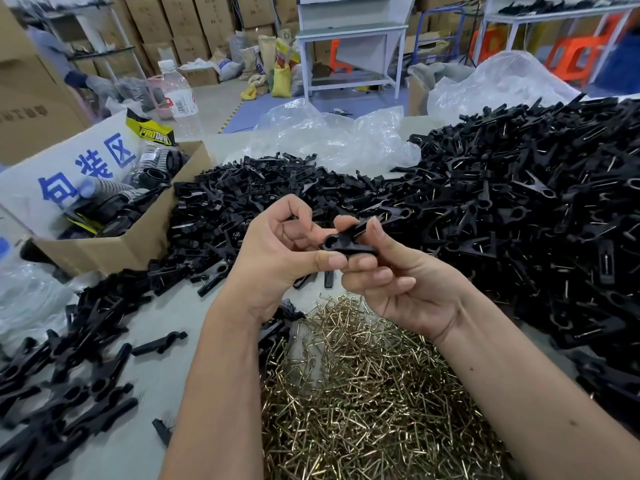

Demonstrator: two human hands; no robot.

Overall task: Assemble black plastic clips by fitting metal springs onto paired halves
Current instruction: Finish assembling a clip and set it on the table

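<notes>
White sign (52, 174) in the cardboard box: blue characters "包装区". Yellow-black package (152, 133): lettering looks like "PRO TAPER", partly unclear. Water bottle label (180, 103): print too small to read.

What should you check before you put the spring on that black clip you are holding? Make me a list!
1. Two clip halves paired in the grip: ok, they lie stacked together.
2. Right hand holding them firmly: ok, thumb and fingers pinch the halves.
3. Left hand steadying: ok, its thumb presses the near end.
4. Spring already in a hand: cannot tell, none shows between the fingers.
5. Springs within reach: ok, the pile of metal springs lies just below the hands.
6. Halves lined up exactly: cannot tell, fingers hide the joint.
</notes>
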